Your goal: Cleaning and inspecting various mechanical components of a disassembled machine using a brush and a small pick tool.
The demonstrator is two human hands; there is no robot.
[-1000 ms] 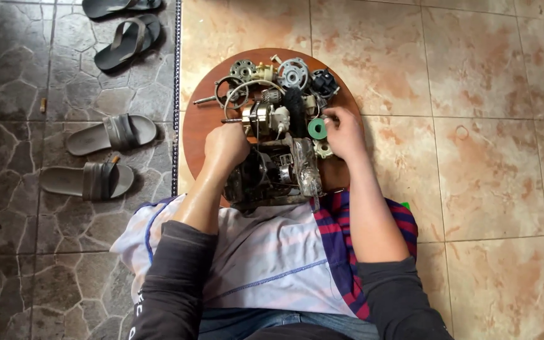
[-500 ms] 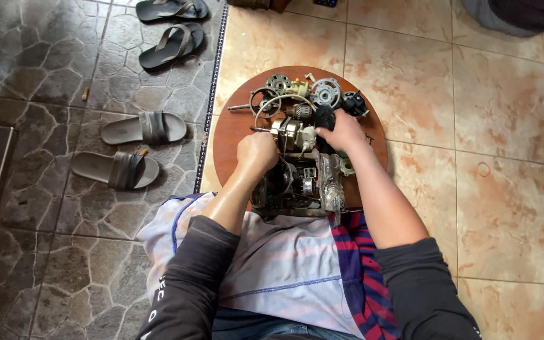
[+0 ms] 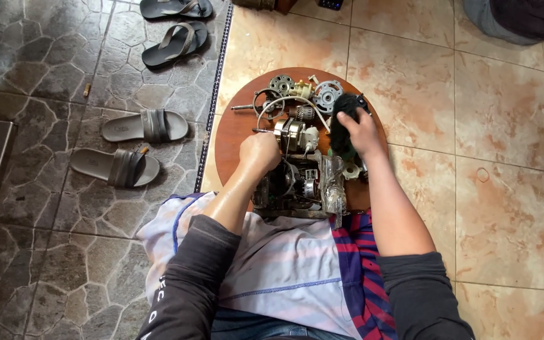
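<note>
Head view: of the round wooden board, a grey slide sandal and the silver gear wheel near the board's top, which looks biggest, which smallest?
1. Wooden board, clearly largest.
2. Grey sandal.
3. Gear wheel, smallest.

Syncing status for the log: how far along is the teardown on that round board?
Done: loose metal parts already lie at the far side of the round board. In hand: left hand is on the motor; right hand grips a black part. Left: the machine body nearest the person looks assembled.
</note>
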